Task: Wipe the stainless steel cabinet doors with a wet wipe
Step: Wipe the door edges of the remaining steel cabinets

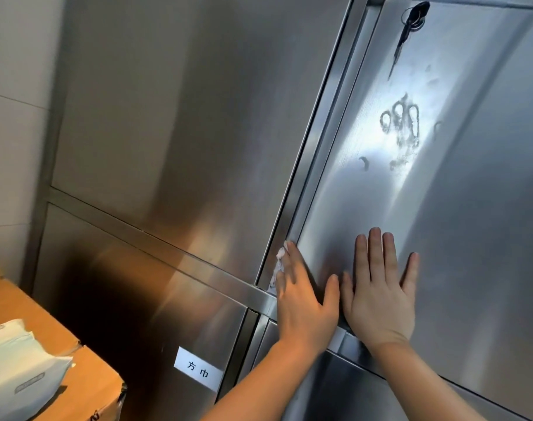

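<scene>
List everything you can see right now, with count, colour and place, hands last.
cabinet doors: four in view, brushed steel, filling the frame
handprint smudge: one, whitish, upper right door
keys: one dark bunch, hanging from the lock at top right
label: one, white with black characters, lower left door
cardboard box: one, brown, bottom left
wipes pack: one, white, on the box
wet wipe: one, white, under the left fingers at the door's edge
left hand: pressing the wipe
right hand: flat on the right door
</scene>
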Motion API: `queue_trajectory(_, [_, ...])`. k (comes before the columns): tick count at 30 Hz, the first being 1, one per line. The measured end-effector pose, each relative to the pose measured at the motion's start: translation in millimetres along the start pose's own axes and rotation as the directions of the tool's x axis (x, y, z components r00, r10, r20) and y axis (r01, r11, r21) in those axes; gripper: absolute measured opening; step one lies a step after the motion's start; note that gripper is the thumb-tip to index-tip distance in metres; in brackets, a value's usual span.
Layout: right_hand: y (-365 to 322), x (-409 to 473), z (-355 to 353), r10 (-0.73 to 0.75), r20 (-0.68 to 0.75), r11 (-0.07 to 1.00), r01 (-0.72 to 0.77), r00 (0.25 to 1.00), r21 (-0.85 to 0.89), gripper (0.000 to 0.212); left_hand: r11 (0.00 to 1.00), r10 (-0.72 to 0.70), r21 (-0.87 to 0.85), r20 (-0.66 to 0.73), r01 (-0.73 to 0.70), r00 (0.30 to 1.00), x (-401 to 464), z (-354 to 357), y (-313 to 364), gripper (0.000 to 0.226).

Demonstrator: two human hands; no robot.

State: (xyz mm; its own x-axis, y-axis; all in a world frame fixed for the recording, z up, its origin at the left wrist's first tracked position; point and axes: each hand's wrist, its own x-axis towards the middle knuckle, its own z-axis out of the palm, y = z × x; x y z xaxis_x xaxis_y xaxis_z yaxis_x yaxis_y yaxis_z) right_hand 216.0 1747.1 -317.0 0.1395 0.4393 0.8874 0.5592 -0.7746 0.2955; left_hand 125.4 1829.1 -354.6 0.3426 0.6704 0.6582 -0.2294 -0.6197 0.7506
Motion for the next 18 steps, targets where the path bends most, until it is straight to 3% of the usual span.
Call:
queue_trajectory(6, [0.3, 0.1, 2.2, -0.007, -0.041, 1.000, 0.007, 0.999, 0.001, 0.063, 0.995, 0.095, 0.014, -0.087, -0.094, 0.992, 4.0, 10.0, -2.2, 0.082])
queue_trajectory(9, [1.1, -0.6, 5.3, -0.015, -0.084, 1.000, 0.016, 0.996, 0.011, 0.064, 0.978, 0.211, 0.016, -0.108, -0.210, 0.972, 26.7, 10.0, 8.0, 0.080])
queue_trajectory(14, [0.9, -0.9, 6.5, -0.044, -0.119, 0.999, 0.042, 0.992, -0.013, 0.066, 0.941, 0.338, 0.010, 0.027, -0.338, 0.941, 101.1, -4.0, 58.3, 0.079])
queue_trajectory(18, [0.4, -1.1, 5.7, -0.035, -0.115, 0.999, 0.033, 0.993, -0.015, 0.067, 0.932, 0.361, -0.005, 0.065, -0.362, 0.930, 95.4, -9.2, 53.3, 0.080])
